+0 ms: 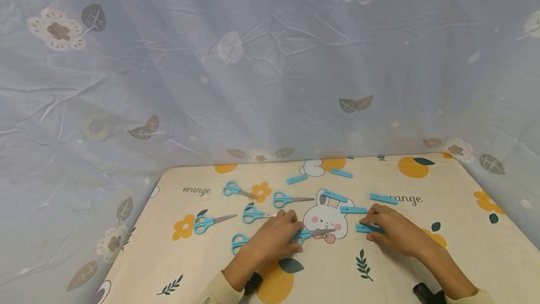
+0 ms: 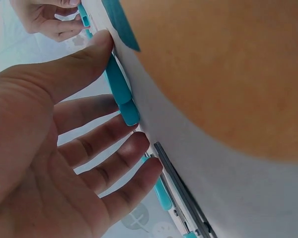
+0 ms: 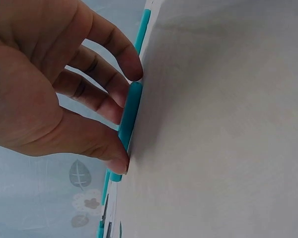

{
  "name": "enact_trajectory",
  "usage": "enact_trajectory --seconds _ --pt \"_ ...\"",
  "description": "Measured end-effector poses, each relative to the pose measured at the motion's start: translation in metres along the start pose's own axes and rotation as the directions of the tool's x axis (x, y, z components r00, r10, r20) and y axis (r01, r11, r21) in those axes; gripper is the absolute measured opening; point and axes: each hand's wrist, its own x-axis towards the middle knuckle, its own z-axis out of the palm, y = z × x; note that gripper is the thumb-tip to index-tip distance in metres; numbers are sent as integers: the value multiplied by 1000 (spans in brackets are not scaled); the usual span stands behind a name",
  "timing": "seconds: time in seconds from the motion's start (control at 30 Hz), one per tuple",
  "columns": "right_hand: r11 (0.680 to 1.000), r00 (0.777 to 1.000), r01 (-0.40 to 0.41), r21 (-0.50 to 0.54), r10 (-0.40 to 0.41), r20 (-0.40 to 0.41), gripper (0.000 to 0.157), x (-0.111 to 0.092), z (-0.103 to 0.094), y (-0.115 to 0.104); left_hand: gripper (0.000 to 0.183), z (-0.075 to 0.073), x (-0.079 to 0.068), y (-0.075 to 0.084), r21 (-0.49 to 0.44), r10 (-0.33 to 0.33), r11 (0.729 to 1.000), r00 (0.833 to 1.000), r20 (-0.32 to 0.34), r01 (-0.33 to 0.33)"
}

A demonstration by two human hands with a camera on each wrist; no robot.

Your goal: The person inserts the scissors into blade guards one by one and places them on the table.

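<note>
My left hand [image 1: 275, 237] holds a pair of blue-handled scissors [image 1: 317, 233] by the handle, thumb on the near side and fingers beyond. Its pointed metal blades lie toward the right over the rabbit print. In the left wrist view the blue handle [image 2: 118, 84] shows between thumb and fingers. My right hand [image 1: 394, 232] grips a blue blade cover [image 1: 364, 228] low at the table. Thumb and fingers lie along that cover [image 3: 130, 111] in the right wrist view. Its slotted end faces the scissors, a short gap from the blade tips.
Several more blue scissors, among them one pair [image 1: 238, 190] at the back and another [image 1: 213, 222], lie left of my left hand. Several loose covers, including one [image 1: 353, 210] and another [image 1: 383, 198], are spread behind my right hand. A patterned cloth [image 1: 329, 273] covers the table; a curtain [image 1: 270, 83] hangs behind.
</note>
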Motion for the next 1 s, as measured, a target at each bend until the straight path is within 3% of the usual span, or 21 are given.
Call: enact_trajectory --seconds 0.27,1.0 --pt "999 999 27 -18 -27 -34 31 0 0 -2 47 0 -1 0 -6 -1 1000 1000 -5 1" --pt "999 998 -5 -41 3 -55 24 -1 2 -2 42 -4 -2 3 -14 -9 1000 1000 -9 9"
